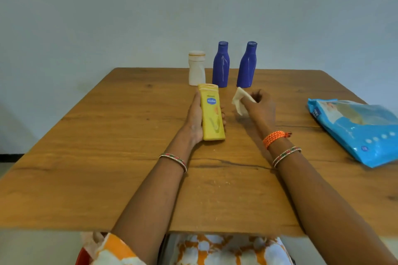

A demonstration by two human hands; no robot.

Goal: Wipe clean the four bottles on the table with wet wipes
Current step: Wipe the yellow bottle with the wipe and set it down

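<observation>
The left hand (pixel 195 121) curls its fingers round a tall yellow plastic lotion bottle (pixel 212 113), cap pointing away. Beside it, the right hand (pixel 259 106) pinches a crumpled white wet wipe (pixel 241 101), fingers closed together.

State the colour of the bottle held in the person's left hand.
Yellow: the bottle in the left hand, seen in the head view.

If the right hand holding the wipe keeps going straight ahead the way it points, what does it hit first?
Probably the right-hand blue bottle, standing just beyond the right hand and its wet wipe. Depth is hard to judge from this one view, so the gap is uncertain.
</observation>
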